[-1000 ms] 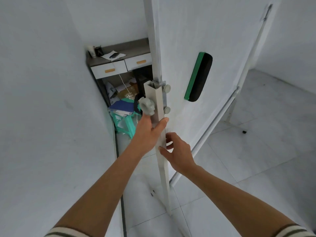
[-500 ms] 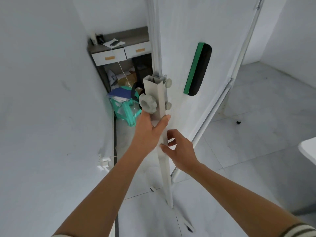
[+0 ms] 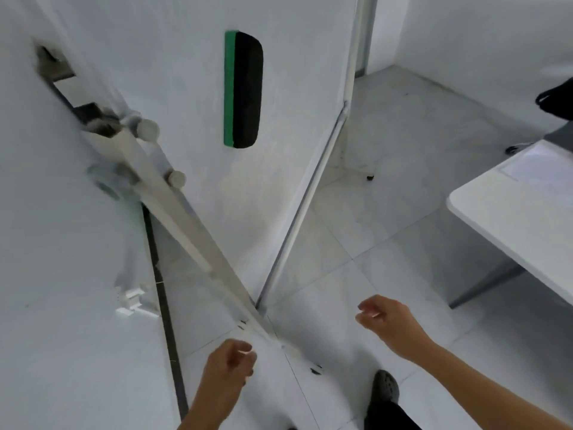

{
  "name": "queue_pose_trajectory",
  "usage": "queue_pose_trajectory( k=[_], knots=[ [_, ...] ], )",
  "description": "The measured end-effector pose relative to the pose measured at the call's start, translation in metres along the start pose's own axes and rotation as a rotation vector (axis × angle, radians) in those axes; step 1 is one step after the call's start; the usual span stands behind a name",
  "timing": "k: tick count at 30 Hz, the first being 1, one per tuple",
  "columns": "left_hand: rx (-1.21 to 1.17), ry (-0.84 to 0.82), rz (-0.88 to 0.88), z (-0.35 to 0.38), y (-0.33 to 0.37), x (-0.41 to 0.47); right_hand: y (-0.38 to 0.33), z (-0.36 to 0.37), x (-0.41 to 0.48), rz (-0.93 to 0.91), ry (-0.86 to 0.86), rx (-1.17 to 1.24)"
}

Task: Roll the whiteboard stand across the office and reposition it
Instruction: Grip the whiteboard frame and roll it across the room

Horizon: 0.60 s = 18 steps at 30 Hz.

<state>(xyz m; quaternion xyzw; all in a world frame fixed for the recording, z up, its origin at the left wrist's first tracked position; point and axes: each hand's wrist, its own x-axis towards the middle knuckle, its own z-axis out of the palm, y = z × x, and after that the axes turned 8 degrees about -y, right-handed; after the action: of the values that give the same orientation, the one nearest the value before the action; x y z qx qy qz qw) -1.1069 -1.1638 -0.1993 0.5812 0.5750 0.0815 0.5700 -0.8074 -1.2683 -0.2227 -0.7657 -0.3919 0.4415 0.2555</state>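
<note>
The whiteboard stand fills the upper middle of the head view: a white board face (image 3: 192, 97) with a green and black eraser (image 3: 243, 90) stuck on it, and a pale side post (image 3: 173, 209) with round knobs running down to a foot near the floor. My left hand (image 3: 229, 366) hangs low beside the foot of the post, fingers loosely curled, holding nothing. My right hand (image 3: 387, 324) is out to the right over the tiled floor, apart from the stand, fingers loosely spread and empty.
A white wall (image 3: 62, 274) stands close on the left with a white plug and socket (image 3: 133, 301) low down. A white desk (image 3: 521, 206) juts in at the right. A dark shoe (image 3: 384, 389) is on the tiles below.
Both hands have let go of the stand's post and dropped down and back. The view has swung right and down, so the desk at the left is nearly out of sight.
</note>
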Motion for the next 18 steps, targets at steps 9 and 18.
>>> queue_pose_trajectory(
  k=[9, 18],
  knots=[
    [-0.051, -0.166, -0.055, 0.158, 0.099, 0.074, 0.141, -0.15, 0.01, 0.267, 0.141, 0.174],
    [-0.025, -0.175, 0.054, 0.202, 0.221, 0.162, 0.132, -0.267, 0.109, 0.229, 0.192, 0.297]
  ],
)
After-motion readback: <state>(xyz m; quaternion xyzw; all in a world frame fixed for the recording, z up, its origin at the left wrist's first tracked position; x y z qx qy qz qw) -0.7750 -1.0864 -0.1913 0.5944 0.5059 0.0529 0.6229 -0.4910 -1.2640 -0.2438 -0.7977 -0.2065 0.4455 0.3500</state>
